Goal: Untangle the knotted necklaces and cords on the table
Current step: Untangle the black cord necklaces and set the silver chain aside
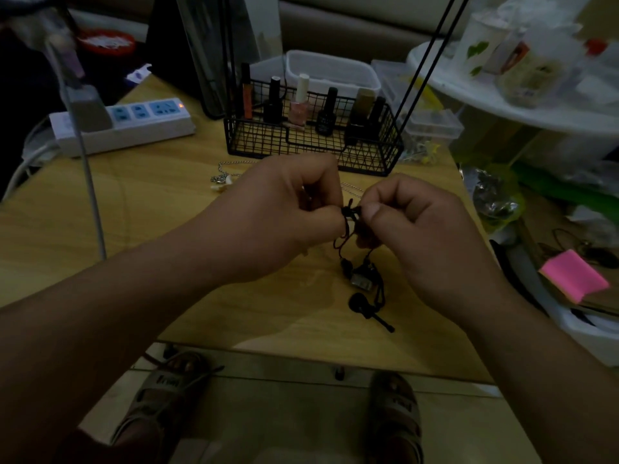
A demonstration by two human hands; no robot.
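Pinching cord knot [350, 211] btwn left hand [284, 209] & right hand [422, 222], both clamped on it; risking cinching tighter if tugging apart, snagging pendant [363, 279] hanging below.

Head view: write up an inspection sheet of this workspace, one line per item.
Surface: wooden table, dimly lit.
Job's things: dark cord knotted, held up between the hands, dark pendants hanging from it; silver chain lying beyond the hands.
Clutter: wire basket holding nail polish bottles; white tub behind it; clear boxes; pink notepad.
Hands: left hand and right hand both pinch the cord's knot.
Cables: power strip with one plug in; white cable crossing the table's left side.
Surroundings: white round shelf piled with packets; sandalled feet below the table edge.
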